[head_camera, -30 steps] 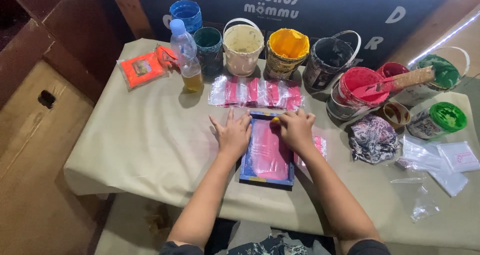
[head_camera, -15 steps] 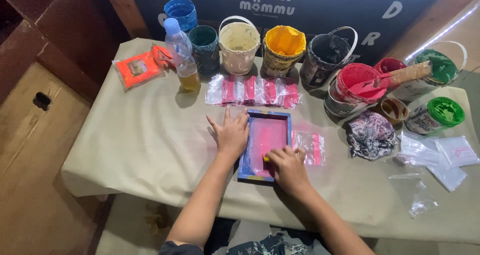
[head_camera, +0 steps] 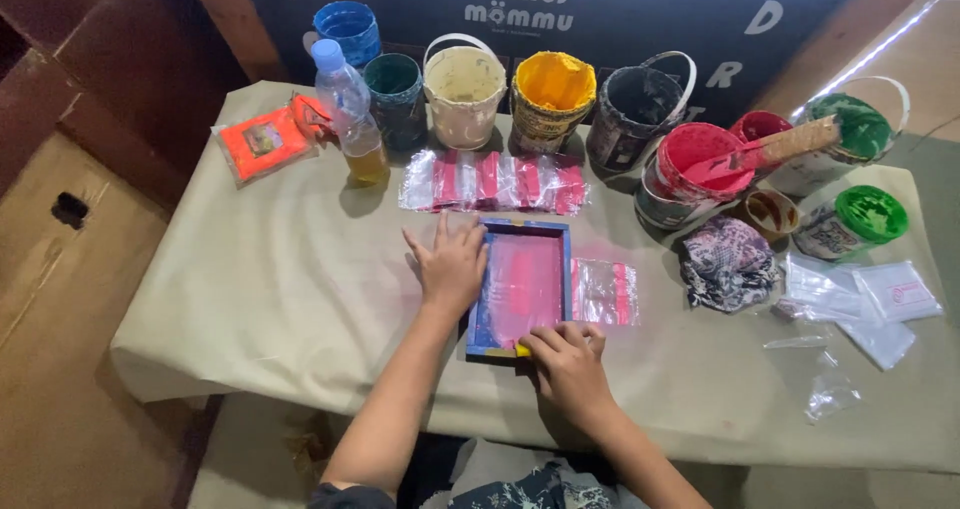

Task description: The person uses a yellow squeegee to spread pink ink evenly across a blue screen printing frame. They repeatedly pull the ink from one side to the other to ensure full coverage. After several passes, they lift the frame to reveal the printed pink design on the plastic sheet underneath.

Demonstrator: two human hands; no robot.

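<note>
The right hand (head_camera: 570,364) lay nearest, at the near edge of a small blue-framed printing screen (head_camera: 521,289), its fingers curled over a small yellow piece (head_camera: 522,350) pressed at the frame's near rim; whether it truly gripped that piece could not be told. The screen sat flat on the cloth-covered table (head_camera: 260,289), its mesh stained pink, reaching away from that hand. The left hand (head_camera: 450,266) rested open, palm down and fingers spread, on the frame's left side, holding it flat rather than grasping it.

Just right of the frame, touching its edge, lay a clear plastic bag with a pink stripe (head_camera: 604,292). Beyond the frame's far edge a row of printed clear bags (head_camera: 495,182) lay side by side. Further right sat a crumpled stained rag (head_camera: 728,262) and more clear bags (head_camera: 870,304). At the far edge stood a line of paint buckets, among them a yellow bucket (head_camera: 552,94) and a red bucket (head_camera: 690,164), with a plastic bottle (head_camera: 350,109) and an orange packet (head_camera: 262,143) at the left.
</note>
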